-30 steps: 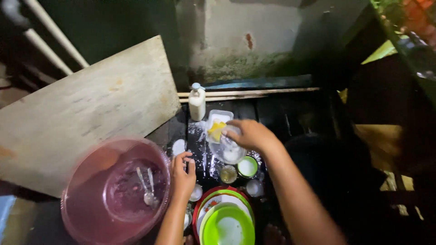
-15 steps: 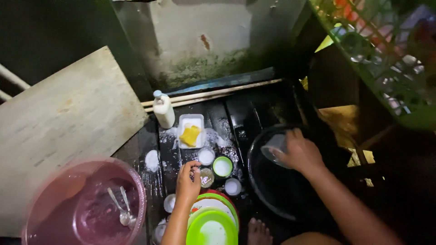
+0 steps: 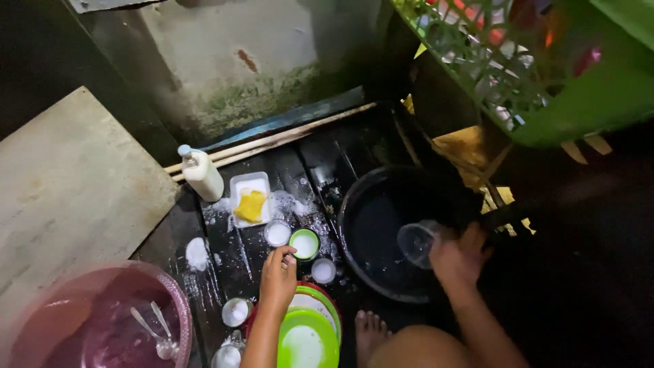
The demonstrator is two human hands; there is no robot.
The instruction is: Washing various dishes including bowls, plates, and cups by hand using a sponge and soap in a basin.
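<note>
My right hand [image 3: 458, 256] grips a clear glass cup [image 3: 417, 242], tilted on its side over the dark water in a black basin [image 3: 354, 211]. My left hand [image 3: 278, 276] hovers over the wet dark floor, fingertips close to a green-rimmed cup [image 3: 304, 243] full of white suds. Other soapy cups [image 3: 277, 233] [image 3: 323, 270] [image 3: 236, 311] stand around it. Just below my left wrist lies a stack of green and red plates [image 3: 306, 337]. A white tray with a yellow sponge [image 3: 251, 205] and a white soap bottle [image 3: 202, 174] sit further back.
A pink tub [image 3: 174, 293] with spoons [image 3: 157, 334] in water is at the lower left. A pale slab [image 3: 61, 204] leans at the left. A green plastic basket [image 3: 579, 102] of dishes hangs at the upper right. My bare foot [image 3: 370, 328] rests beside the plates.
My right hand has carried the glass from the soapy cups on the floor rightward and lowered it over the black basin. The view has swung right. My left hand stays near the cups.
</note>
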